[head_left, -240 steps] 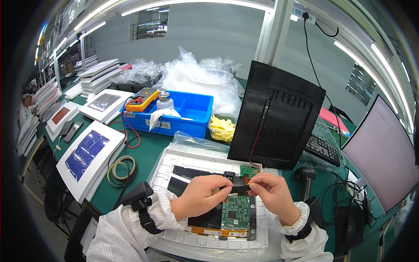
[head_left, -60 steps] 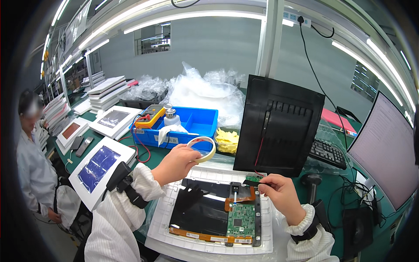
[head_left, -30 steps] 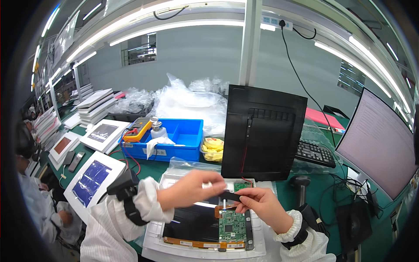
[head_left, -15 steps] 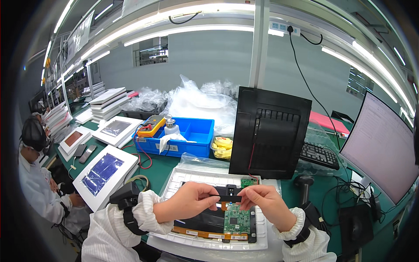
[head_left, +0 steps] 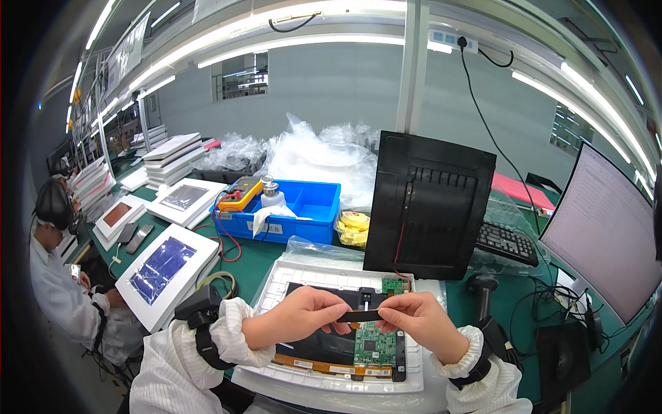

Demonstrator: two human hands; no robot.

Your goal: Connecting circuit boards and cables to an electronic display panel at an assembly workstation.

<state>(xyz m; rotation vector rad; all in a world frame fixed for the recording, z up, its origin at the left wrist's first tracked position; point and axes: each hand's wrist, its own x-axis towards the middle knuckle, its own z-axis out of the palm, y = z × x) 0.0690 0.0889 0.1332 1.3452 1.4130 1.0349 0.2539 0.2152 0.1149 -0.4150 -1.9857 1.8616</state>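
We pinched a black strip (head_left: 362, 317) at its two ends, thumb against finger in both the left hand (head_left: 298, 319) and the right hand (head_left: 420, 324), and held it level above the white frame (head_left: 317, 380) and its circuit board (head_left: 374, 345). Our green table (head_left: 460, 307) also bore a blue bin (head_left: 314, 230), an upright black panel (head_left: 434, 238), a keyboard (head_left: 509, 243) and a monitor (head_left: 603, 228). Clear bags (head_left: 314, 157) lay heaped before the grey wall (head_left: 331, 90); a co-worker (head_left: 62, 297) was at far left.
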